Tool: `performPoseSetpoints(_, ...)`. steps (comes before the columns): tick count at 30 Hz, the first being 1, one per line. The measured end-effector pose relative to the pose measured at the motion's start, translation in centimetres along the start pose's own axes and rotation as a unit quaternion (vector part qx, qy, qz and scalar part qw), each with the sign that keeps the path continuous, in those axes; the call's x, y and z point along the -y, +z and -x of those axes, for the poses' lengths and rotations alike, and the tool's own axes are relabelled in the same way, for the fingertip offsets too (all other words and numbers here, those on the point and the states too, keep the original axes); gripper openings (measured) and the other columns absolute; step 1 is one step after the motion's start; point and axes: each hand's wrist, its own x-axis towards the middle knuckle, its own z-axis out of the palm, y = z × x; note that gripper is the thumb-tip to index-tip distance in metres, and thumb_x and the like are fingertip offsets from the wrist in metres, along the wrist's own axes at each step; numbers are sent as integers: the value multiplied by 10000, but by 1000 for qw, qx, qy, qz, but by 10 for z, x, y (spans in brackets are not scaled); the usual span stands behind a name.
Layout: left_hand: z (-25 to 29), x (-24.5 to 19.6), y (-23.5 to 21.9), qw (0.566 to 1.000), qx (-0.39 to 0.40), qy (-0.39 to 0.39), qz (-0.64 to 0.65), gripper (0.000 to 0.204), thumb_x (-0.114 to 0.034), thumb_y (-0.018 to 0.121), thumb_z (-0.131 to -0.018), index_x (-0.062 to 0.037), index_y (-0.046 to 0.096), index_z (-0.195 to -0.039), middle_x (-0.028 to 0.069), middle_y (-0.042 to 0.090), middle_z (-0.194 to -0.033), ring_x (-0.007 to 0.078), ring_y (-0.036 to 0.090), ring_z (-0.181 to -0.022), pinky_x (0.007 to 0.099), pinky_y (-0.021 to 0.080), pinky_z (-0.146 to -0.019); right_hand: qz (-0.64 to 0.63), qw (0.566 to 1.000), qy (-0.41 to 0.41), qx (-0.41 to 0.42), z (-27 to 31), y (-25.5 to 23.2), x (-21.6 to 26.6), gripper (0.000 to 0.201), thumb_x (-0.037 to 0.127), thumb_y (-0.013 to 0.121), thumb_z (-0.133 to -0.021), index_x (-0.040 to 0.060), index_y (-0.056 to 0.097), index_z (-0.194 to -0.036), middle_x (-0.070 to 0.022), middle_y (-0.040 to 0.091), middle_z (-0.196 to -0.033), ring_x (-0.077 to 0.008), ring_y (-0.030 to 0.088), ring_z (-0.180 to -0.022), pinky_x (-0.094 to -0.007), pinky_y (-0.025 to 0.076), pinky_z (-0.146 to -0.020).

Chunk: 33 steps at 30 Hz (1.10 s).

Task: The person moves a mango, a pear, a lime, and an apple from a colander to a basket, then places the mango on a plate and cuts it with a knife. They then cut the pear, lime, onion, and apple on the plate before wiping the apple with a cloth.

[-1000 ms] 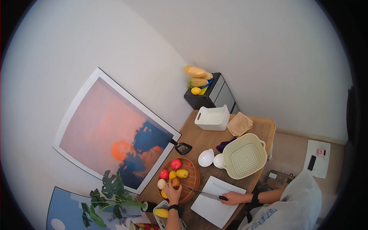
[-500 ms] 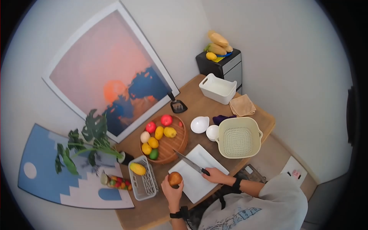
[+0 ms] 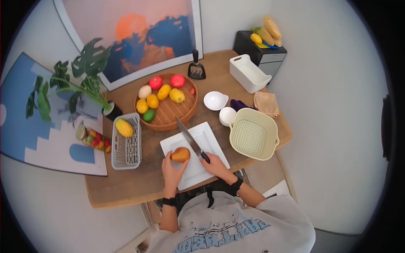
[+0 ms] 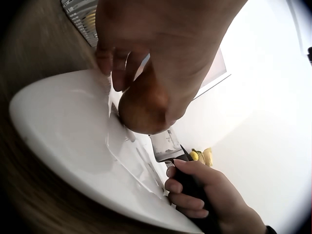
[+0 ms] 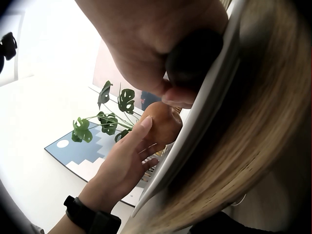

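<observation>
In the head view a brown, pear-like fruit (image 3: 180, 154) is over the left part of the white square plate (image 3: 195, 177). The left hand (image 3: 172, 173) pinches it between thumb and fingers; the left wrist view shows the fruit (image 4: 145, 105) under that palm. The right hand (image 3: 216, 165) grips the black handle of a knife (image 3: 188, 137), whose blade slants over the plate toward the round wicker tray (image 3: 190, 110). Seen from the right wrist, the left thumb lies along the side of the fruit (image 5: 162, 124). Whether the fruit touches the plate I cannot tell.
Several fruits lie in the wicker tray. A grey basket (image 3: 126, 159) with a yellow fruit (image 3: 124, 127) stands left, beside a jar (image 3: 96, 140). Right of the plate are white bowls (image 3: 215, 100), a cream colander (image 3: 254, 135), a white bin (image 3: 249, 75) and a folded cloth (image 3: 266, 104).
The left hand has taken the brown fruit from the wicker tray and brought it over the plate. The right hand still holds the knife, and the head view has turned and shifted.
</observation>
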Motion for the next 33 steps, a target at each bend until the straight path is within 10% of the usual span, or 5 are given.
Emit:
performPoseSetpoints(3,-5,-2,5,1000,-3,-6,8,746,-290,882,-746,27,536,-1325,200,630,-1171,350,602,-1079,443,466,-932,10,1000,-24,-8,-2,1,1,291,256,628,-972,-21,608,-884,-104,564,-606,-180,535,-538,-360,437,-529)
performPoseSetpoints(6,-10,-4,10,999,15,19,-26,740,-284,885,-738,12,539,-1320,185,630,-1155,334,595,-1094,430,449,-937,-17,1000,14,5,-1,-1,6,322,273,644,-955,-35,592,-876,-220,586,-659,-365,587,-595,-440,456,-583)
performPoseSetpoints(18,-3,-3,18,999,19,45,-8,697,-268,863,-736,-13,531,-1293,159,586,-1202,333,548,-1137,443,400,-1000,-14,1000,-2,-8,1,-1,8,306,262,644,-959,-23,583,-869,-206,569,-643,-342,558,-571,-427,451,-574)
performPoseSetpoints(24,-1,-2,21,996,3,74,-43,690,-270,855,-738,-28,536,-1301,145,594,-1214,330,563,-1124,439,400,-997,-45,999,-13,-2,3,0,-1,288,268,637,-981,5,585,-875,-56,579,-650,-137,518,-557,-329,438,-531)
performPoseSetpoints(33,-1,-6,17,995,30,77,-53,719,-307,851,-750,-30,531,-1332,142,628,-1235,325,570,-1170,440,369,-1022,-112,992,45,28,45,-9,17,245,273,612,-1002,42,577,-928,4,555,-658,-72,490,-462,-244,392,-419)
